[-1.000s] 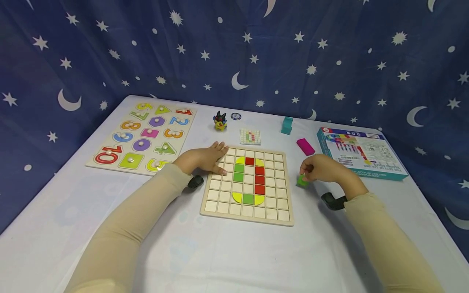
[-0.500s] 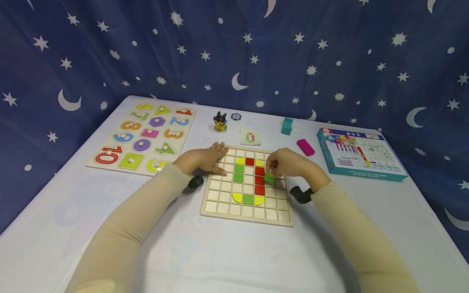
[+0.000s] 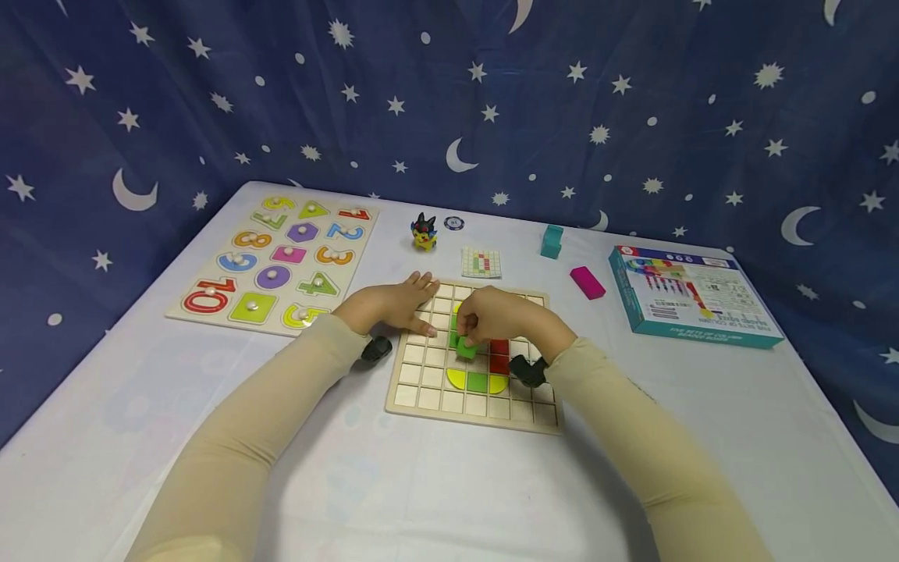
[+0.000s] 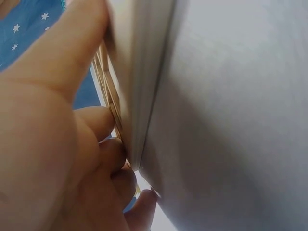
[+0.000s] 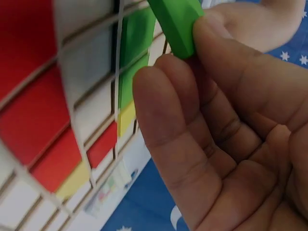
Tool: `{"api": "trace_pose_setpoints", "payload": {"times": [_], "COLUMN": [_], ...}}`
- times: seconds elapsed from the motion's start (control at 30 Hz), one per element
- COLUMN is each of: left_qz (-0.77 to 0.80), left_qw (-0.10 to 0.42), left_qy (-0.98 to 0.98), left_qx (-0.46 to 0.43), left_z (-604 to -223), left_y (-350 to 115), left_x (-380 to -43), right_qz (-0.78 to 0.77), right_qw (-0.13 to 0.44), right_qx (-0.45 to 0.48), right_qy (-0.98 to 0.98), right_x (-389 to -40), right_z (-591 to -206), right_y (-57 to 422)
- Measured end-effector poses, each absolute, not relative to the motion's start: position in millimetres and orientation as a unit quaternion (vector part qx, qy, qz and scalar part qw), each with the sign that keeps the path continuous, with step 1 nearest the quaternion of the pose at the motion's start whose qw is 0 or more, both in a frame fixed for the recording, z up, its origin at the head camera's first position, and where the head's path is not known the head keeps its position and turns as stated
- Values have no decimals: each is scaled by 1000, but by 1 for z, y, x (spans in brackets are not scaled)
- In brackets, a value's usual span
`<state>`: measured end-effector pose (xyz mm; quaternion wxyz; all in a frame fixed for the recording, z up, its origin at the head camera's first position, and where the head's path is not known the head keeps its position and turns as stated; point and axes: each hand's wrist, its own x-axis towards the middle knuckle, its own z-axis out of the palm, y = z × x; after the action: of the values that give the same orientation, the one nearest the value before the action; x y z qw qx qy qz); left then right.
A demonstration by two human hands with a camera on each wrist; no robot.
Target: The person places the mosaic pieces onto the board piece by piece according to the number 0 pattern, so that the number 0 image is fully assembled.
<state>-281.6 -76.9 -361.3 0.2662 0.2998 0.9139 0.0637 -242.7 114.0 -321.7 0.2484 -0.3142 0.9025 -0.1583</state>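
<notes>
A wooden grid board (image 3: 417,396) lies on the white-covered table, with red, green and yellow pieces set in its squares. My left hand (image 3: 395,304) rests on the board's left edge, fingers spread; the left wrist view shows the thumb (image 4: 72,43) along the rim. Over the middle of the board, my right hand (image 3: 502,316) pinches a green square tile (image 3: 466,348) between thumb and fingers. In the right wrist view this tile (image 5: 178,24) is tilted, close to the column of green pieces (image 5: 137,36). My right hand hides the board's upper middle in the head view.
Behind the board lie a small pattern card (image 3: 481,264), a toy figure (image 3: 424,232) and a round chip (image 3: 454,223). A teal block (image 3: 551,242), a magenta block (image 3: 587,282) and a flat box (image 3: 695,297) are at right. A number puzzle (image 3: 337,215) lies at left.
My right hand has carried the green tile from the table right of the board leftward to over its middle. The left hand has stayed on the board's edge.
</notes>
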Motion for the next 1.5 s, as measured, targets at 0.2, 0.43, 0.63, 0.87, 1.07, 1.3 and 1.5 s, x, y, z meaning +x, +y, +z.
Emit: {"api": "trace_pose_setpoints", "payload": {"times": [0.2,0.43,0.63,0.87,1.07,1.3,1.5], "left_qz": [69,66,64,62,61,62,63], "left_qw": [263,263,262,261,264,269,270], "left_qy": [914,913,913,913,912,913,913], "left_qx": [300,304,305,309,308,300,299], "left_z": [-363,-363,-361,-361,-362,-361,-361], "left_y": [-77,-78,-78,-78,-77,-77,-77], "left_x": [-282,-281,-282,-282,-283,-282,-282], "right_qz": [-151,-142,-125,-113,-104,-101,-113], "right_qw": [269,287,284,282,267,261,266], "right_qx": [-312,-299,-318,-314,-325,-320,-316], "right_qy": [899,899,896,900,901,905,904], "right_x": [-243,-243,-243,-240,-238,-238,-237], "right_z": [-327,-329,-333,-335,-337,-339,-338], "right_y": [104,99,97,95,94,93,94]}}
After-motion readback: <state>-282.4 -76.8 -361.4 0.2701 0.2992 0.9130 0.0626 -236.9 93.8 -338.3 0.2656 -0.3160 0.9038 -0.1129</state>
